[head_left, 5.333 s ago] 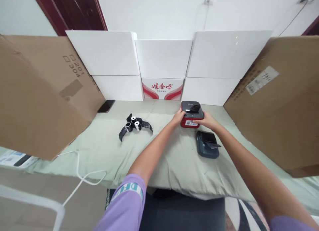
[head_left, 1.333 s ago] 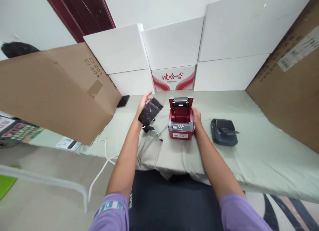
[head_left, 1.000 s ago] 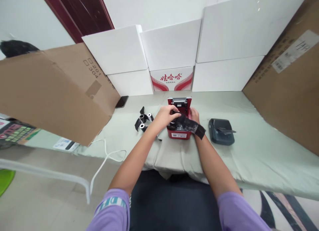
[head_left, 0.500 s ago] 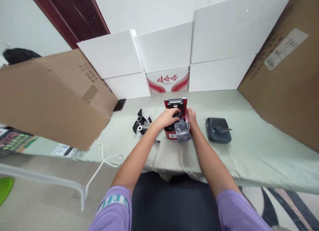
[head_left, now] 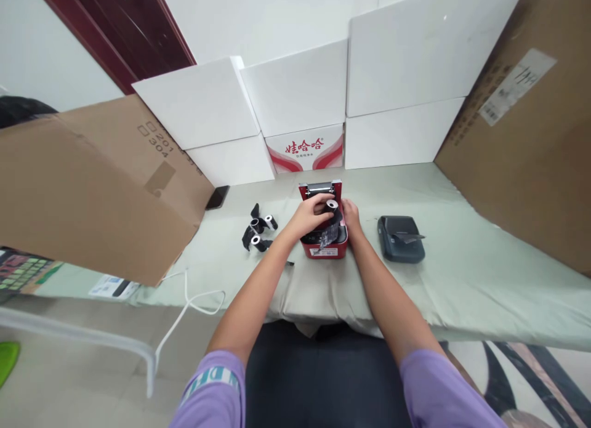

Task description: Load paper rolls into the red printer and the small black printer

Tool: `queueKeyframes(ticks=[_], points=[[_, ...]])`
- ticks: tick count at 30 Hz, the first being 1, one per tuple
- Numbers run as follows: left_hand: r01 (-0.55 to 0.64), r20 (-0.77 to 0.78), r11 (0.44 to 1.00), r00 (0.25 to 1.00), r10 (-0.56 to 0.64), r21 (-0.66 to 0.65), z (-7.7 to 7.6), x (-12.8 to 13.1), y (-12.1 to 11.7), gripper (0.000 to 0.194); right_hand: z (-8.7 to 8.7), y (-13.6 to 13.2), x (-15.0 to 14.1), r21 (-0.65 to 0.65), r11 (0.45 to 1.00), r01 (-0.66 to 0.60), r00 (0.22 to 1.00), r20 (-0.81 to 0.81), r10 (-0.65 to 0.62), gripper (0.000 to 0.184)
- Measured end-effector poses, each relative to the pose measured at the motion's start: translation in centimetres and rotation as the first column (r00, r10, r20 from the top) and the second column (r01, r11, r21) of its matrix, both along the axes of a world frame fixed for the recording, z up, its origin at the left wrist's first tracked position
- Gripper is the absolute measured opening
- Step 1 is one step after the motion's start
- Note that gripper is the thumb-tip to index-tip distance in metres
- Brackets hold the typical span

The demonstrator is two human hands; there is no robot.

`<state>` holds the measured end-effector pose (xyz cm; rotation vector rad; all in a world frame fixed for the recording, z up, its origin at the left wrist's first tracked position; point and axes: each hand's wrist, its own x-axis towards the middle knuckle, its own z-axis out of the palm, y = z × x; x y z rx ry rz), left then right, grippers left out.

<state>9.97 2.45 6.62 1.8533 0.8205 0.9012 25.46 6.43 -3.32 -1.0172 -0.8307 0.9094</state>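
Note:
A red and black label printer (head_left: 324, 250) stands on the cloth-covered table with its lid (head_left: 319, 188) tilted up. My left hand (head_left: 310, 216) is closed around a small roll (head_left: 332, 205) above the printer's opening. The roll has a white end with a dark hole, and a dark, shiny strip (head_left: 329, 233) hangs from it over the printer's front. My right hand (head_left: 351, 217) rests against the printer's right side, gripping it there; its fingertips are partly hidden.
Several small black and white rolls (head_left: 257, 242) lie on the left. A dark device (head_left: 401, 238) sits on the right. White boxes (head_left: 295, 86) line the back, with cardboard panels (head_left: 111, 188) at both sides. A phone (head_left: 217, 197) and white cable (head_left: 187, 300) are on the left.
The roll in my left hand has risen into view, its white end now showing. The dark strip has moved left and covers less of the printer's front. My right hand stays at the printer's side.

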Motion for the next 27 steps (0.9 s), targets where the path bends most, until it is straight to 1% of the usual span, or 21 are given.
queueKeyframes(ticks=[4, 7, 10, 12, 16, 18, 22, 24, 27], points=[[0.031, 0.036, 1.000, 0.999, -0.031, -0.002, 0.6, 1.1, -0.3, 0.036, 0.4, -0.2, 0.1, -0.039, 0.999, 0.011, 1.000, 0.011, -0.010, 0.028], [0.039, 0.019, 0.999, 0.999, -0.039, 0.004, 0.4, 2.0, -0.3, 0.035, 0.6, -0.6, 0.3, -0.055, 0.998, -0.013, 0.998, 0.057, 0.016, 0.024], [0.058, -0.021, 0.998, 0.998, -0.058, 0.006, 0.0, 2.5, 0.0, 0.036, 0.7, -0.8, 0.7, -0.060, 0.997, -0.041, 0.994, 0.096, 0.047, 0.018], [0.060, -0.072, 0.998, 0.996, -0.058, 0.021, 0.0, 2.6, 0.1, 0.035, 0.6, -0.8, 0.8, -0.058, 0.997, -0.042, 0.995, 0.090, 0.047, 0.015], [0.065, -0.177, 0.995, 0.983, -0.052, 0.072, 0.2, 2.5, 0.0, 0.029, 0.2, -0.7, 0.7, -0.027, 0.999, -0.045, 0.996, 0.071, 0.047, 0.015], [0.047, -0.193, 0.995, 0.981, -0.029, 0.089, 0.3, 2.5, -0.3, 0.030, -0.1, -0.6, 0.6, -0.020, 0.999, -0.048, 0.996, 0.070, 0.050, 0.018], [-0.028, -0.231, 0.988, 0.971, 0.063, 0.152, 0.5, 2.0, -0.8, 0.030, -0.6, -0.1, 0.6, -0.015, 0.998, -0.054, 0.996, 0.071, 0.055, 0.031], [-0.065, -0.246, 0.982, 0.963, 0.109, 0.178, 0.8, 1.3, -1.0, 0.036, -0.8, 0.2, 0.6, -0.015, 0.999, -0.042, 0.992, 0.122, 0.044, 0.035], [-0.092, -0.325, 0.969, 0.931, 0.166, 0.231, 1.6, -0.3, -1.3, 0.047, -1.0, 0.7, 0.8, -0.005, 0.999, -0.038, 0.963, 0.267, 0.038, 0.036]])
